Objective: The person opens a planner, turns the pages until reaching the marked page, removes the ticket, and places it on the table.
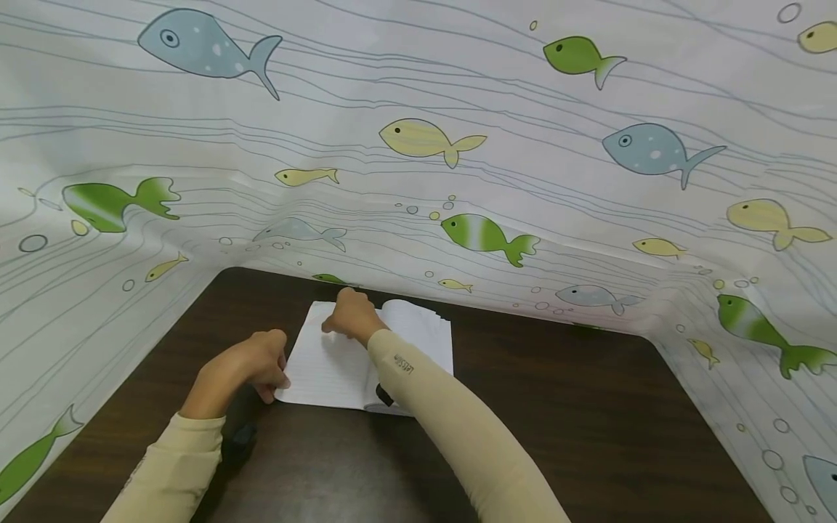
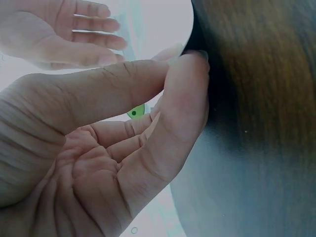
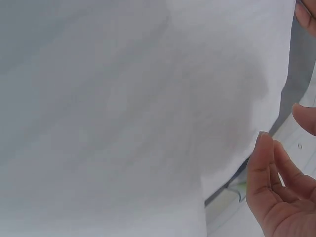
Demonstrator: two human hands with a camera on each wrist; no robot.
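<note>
- Pinching the near L corner of the open notebook [image 1: 327, 392] betw. thumb + index of the L hand [image 1: 253, 359], tips together in the L wrist view.
- Hanging loose above the far part of the L page [image 1: 317, 359] w/ the R hand [image 1: 355, 317], fingers parted, gripping nothing; can't tell contact w/ paper from the blurry R wrist view.
- Done, as far as shown: opened out to both sides, w/ the L page approx. flat + faint ruled lines visible.
- Remaining, by the look of it: not flat on the R side yet — bowed up by the spine in the R leaves [image 1: 421, 334], w/ uneven edges at the far R corner. Prob. only partway thru handling the leaves.
- Reaching in from the near side in cream sleeves [image 1: 458, 421], w/ lettering on the R one.
- Resting toward the back of a dark brown wood-grain table [image 1: 575, 414], w/ bare surface either side + a pale sheen up front.
- Enclosed at back + both sides by a white sheet [image 1: 353, 43], printed w/ blue, green + yellow fish, wavy lines, bubbles — creased in the corners.
</note>
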